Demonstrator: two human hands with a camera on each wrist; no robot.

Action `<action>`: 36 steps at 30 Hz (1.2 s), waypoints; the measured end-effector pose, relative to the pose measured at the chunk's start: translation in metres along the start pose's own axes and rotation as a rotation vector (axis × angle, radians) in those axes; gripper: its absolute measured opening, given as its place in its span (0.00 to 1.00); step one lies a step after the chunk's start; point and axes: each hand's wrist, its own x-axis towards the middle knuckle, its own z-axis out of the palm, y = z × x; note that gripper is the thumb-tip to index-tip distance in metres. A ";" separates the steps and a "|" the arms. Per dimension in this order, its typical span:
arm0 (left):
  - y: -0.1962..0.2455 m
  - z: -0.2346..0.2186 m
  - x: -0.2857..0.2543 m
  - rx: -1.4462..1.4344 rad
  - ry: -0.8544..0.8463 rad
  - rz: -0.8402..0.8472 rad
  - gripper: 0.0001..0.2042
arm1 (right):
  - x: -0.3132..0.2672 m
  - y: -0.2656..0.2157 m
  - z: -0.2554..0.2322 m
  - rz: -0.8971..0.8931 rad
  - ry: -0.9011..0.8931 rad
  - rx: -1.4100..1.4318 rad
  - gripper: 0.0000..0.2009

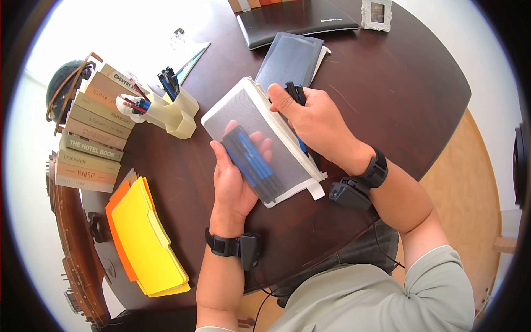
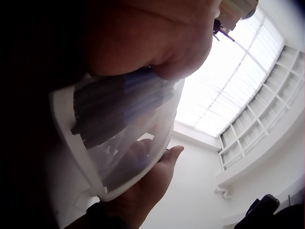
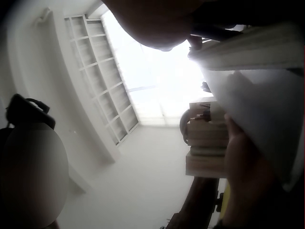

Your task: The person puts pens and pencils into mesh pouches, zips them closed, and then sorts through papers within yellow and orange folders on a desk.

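A white-edged mesh zip pouch (image 1: 224,110) is held up over the desk, with several blue and black pens (image 1: 251,160) showing through its mesh. My left hand (image 1: 232,185) grips the pouch from below, its thumb at the side edge and its fingers seen through the mesh behind the pens. Along the zipper edge, my right hand (image 1: 318,116) grips a few more pens (image 1: 296,91), whose dark ends stick out above the fist. Their lower parts pass down beside the zipper (image 1: 287,135). In the left wrist view, the bundled pens (image 2: 119,100) lie against the pouch wall.
Beyond the pouch lie a dark translucent folder (image 1: 287,58) and a closed laptop (image 1: 298,22). Pale pen cups (image 1: 180,113) stand left, beside a row of books (image 1: 94,127). Yellow folders (image 1: 144,238) lie at the near left. A small white picture frame (image 1: 376,14) stands far right.
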 end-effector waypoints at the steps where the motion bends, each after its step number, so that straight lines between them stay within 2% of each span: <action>1: 0.000 0.000 0.000 -0.004 0.003 0.000 0.32 | 0.000 0.001 0.000 -0.011 -0.004 -0.035 0.31; 4: 0.000 -0.004 0.001 -0.006 -0.002 0.002 0.32 | 0.000 0.003 0.000 -0.078 0.019 -0.145 0.30; 10: 0.000 -0.002 0.000 -0.001 0.006 0.009 0.32 | -0.001 0.000 -0.001 -0.142 0.037 -0.163 0.25; 13: 0.000 -0.002 0.001 -0.009 0.010 0.006 0.32 | -0.002 0.005 0.004 -0.130 0.034 -0.074 0.25; 31: 0.001 0.004 0.000 -0.034 -0.013 0.020 0.32 | -0.003 0.001 0.003 -0.056 -0.035 -0.081 0.25; 36: 0.000 0.004 -0.001 -0.088 0.002 0.036 0.31 | -0.002 -0.008 -0.006 0.004 -0.114 -0.192 0.20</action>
